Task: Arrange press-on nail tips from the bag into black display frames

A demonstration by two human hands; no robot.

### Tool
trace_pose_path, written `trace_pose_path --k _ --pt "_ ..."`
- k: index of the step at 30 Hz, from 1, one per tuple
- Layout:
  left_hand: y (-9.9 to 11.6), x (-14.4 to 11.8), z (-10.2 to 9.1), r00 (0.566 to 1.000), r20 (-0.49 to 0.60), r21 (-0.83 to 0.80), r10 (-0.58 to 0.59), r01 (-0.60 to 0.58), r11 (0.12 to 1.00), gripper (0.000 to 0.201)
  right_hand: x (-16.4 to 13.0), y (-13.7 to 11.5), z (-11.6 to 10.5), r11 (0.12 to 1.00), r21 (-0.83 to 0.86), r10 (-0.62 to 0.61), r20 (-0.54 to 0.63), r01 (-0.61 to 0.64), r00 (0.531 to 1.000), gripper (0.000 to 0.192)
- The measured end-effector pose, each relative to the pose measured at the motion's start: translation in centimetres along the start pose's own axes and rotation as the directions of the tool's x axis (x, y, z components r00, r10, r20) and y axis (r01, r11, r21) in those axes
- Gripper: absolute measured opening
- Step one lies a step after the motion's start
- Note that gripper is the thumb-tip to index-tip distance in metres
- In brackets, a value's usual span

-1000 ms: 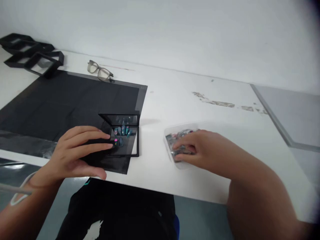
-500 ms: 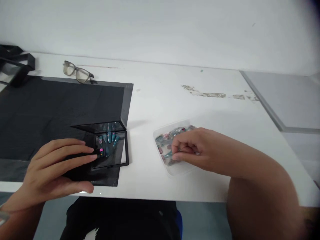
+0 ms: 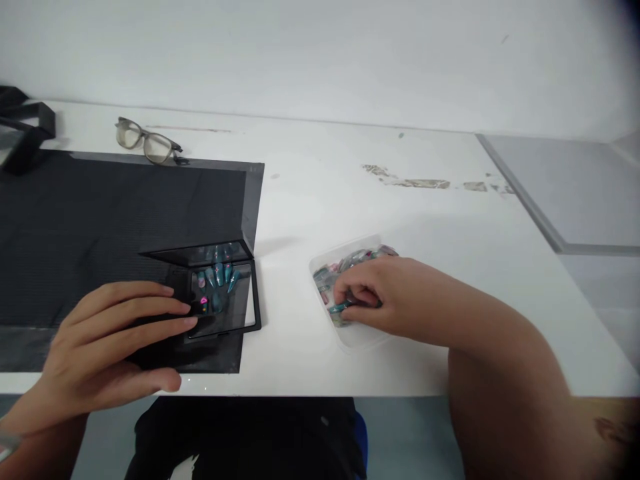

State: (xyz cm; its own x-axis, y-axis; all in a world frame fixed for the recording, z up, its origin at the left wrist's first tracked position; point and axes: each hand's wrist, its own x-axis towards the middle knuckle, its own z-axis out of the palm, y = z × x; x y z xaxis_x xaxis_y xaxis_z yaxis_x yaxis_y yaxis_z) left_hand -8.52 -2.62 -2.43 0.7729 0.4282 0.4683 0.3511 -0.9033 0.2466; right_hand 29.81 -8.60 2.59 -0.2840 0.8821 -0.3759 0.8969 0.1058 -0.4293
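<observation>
Nails (image 3: 216, 277), teal and pink, lie in an open black case (image 3: 220, 293) at the lower left centre, on a black mat (image 3: 100, 213). Left hand (image 3: 107, 347) lies flat, fingers spread on the case's near edge. Right hand (image 3: 380, 293) reaches into a clear tray (image 3: 345, 293) of nails at centre, fingertips pinching a teal one. Glasses (image 3: 145, 141) sit at upper left on the white table (image 3: 400, 220).

I see both my forearms bare, left hand (image 3: 107, 343) and right hand (image 3: 383, 293) without gloves or rings, and dark clothing with a white print on my lap
</observation>
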Motion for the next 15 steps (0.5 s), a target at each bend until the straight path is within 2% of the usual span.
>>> trace_pose_path --k 6,11,15 --pt "0.08 0.21 0.00 1.000 0.011 -0.008 0.012 -0.012 1.000 0.039 -0.26 0.07 0.18 1.000 -0.019 -0.014 -0.013 0.014 1.000 0.008" --pt "-0.31 0.32 0.16 0.996 -0.004 0.003 0.093 -0.093 0.996 0.041 -0.49 0.19 -0.42 1.000 0.000 0.017 0.076 -0.017 0.997 0.008" --pt "-0.41 0.50 0.23 0.993 -0.023 0.002 0.112 -0.112 0.994 0.036 -0.36 0.22 -0.49 0.998 -0.014 0.070 0.097 -0.069 0.993 0.011"
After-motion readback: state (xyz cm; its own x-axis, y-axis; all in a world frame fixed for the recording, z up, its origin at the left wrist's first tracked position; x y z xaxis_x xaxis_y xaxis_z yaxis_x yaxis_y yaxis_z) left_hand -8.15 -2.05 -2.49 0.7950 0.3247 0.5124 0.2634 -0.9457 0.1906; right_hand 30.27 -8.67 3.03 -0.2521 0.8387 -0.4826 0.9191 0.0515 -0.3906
